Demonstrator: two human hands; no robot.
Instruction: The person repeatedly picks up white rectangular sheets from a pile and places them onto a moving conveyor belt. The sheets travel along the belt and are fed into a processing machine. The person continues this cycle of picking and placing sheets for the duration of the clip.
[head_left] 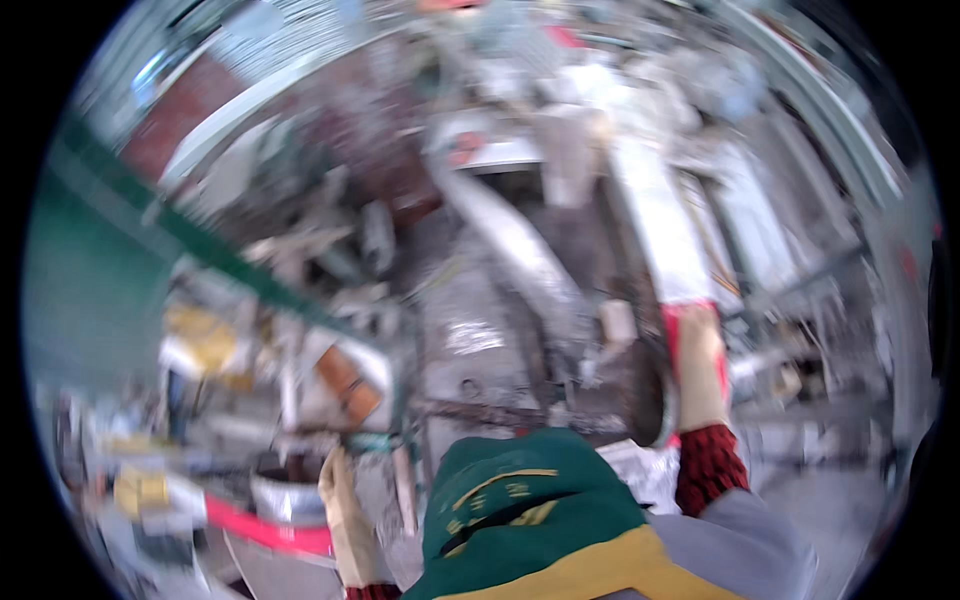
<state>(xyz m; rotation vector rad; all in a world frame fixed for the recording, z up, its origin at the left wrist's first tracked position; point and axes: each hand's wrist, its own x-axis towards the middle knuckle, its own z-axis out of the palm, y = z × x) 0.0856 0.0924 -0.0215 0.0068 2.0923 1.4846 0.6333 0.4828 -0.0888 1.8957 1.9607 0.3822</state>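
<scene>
The picture is smeared by motion. My right hand (703, 370), in a cream glove with a dark red knit cuff, is beside the pink-red end (678, 320) of a long white strip-like thing (652, 225). Whether it grips that end cannot be made out. At the lower left is my left hand (346, 515), also in a cream glove, its fingers pointing away from me. Close to its left stand a silvery round container (290, 498) and a pink-red band (270, 530). Blur hides what the left fingers do.
A cluttered grey work surface (465, 340) lies ahead, with a curved pale metal-looking piece (520, 245) on it. To the left are a green panel (95, 260) and an orange-brown block (348, 385). White plastic-like bundles (640, 95) are heaped at the back.
</scene>
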